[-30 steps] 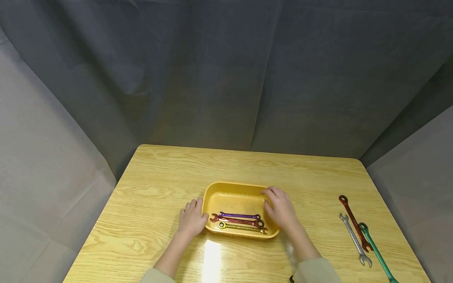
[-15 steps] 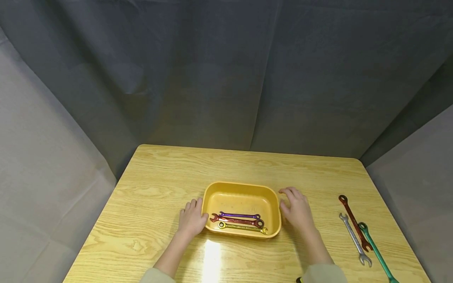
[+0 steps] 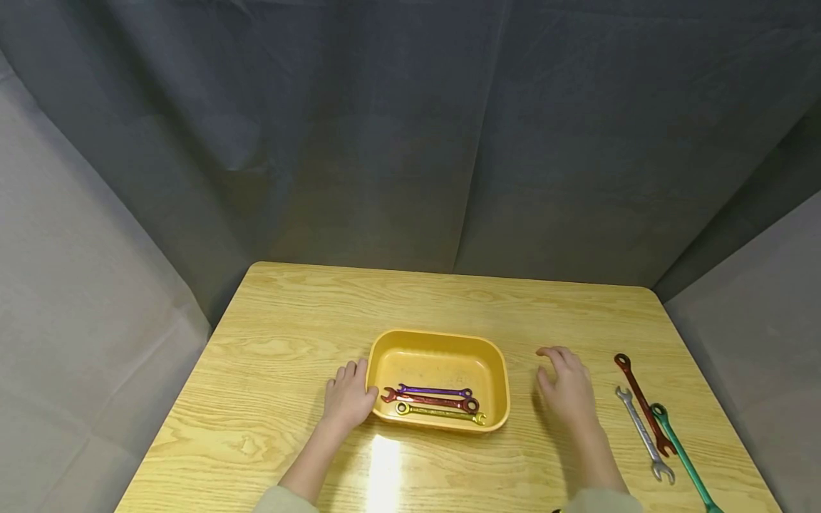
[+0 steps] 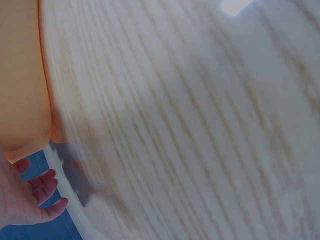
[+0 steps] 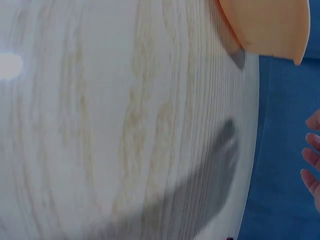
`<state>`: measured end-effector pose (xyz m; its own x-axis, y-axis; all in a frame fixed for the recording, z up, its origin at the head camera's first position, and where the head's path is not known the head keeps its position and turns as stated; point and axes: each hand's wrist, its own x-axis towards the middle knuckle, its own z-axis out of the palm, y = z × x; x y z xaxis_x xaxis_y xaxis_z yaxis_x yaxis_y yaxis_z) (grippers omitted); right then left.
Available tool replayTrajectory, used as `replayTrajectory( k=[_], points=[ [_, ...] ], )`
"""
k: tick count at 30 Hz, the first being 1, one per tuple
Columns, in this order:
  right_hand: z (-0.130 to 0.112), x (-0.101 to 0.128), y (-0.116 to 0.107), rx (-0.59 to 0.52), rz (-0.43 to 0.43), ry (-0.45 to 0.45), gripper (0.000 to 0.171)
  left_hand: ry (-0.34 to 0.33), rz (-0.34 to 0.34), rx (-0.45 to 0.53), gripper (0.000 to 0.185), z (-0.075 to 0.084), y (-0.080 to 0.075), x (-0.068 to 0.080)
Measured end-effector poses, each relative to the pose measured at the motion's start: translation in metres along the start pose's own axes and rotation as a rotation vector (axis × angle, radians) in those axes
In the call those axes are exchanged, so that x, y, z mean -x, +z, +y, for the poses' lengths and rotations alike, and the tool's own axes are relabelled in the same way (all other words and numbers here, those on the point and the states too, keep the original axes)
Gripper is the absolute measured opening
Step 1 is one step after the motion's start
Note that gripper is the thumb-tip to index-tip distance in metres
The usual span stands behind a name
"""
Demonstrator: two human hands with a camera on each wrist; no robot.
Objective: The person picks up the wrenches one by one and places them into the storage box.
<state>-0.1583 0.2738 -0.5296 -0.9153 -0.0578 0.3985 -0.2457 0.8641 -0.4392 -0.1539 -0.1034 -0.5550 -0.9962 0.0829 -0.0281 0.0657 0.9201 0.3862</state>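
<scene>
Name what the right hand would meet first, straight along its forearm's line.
The right hand would probably meet the dark curtain beyond the table, passing clear of the yellow tray; depth is unclear.

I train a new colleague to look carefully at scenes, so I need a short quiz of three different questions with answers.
1. True or false: the right hand is apart from the yellow tray.
2. Inside the tray, which one lies between the other two?
A) purple wrench
B) red wrench
C) yellow wrench
3. Fill in: in the head view, the wrench closest to the right picture edge is ____.

Key:
1. True
2. B
3. Green: the green wrench
</scene>
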Motion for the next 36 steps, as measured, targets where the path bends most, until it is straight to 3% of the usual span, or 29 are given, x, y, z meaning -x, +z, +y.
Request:
replayTrajectory(
  k=[10,20,30,36],
  points=[
    [0.016,0.008,-0.012,0.001,0.026,0.051,0.028,-0.005,-0.011,0.0,0.051,0.0,0.0,0.0],
    [0.033,0.02,-0.022,0.002,-0.026,0.162,0.033,-0.002,-0.016,0.001,0.05,0.0,-0.001,0.0],
    [0.052,0.031,-0.029,0.021,0.039,0.23,0.035,-0.004,-0.013,0.003,0.049,0.001,-0.001,0.001],
    [0.062,0.038,-0.032,0.039,0.006,0.293,0.039,-0.006,-0.017,0.006,0.05,0.0,0.0,-0.001]
  ],
)
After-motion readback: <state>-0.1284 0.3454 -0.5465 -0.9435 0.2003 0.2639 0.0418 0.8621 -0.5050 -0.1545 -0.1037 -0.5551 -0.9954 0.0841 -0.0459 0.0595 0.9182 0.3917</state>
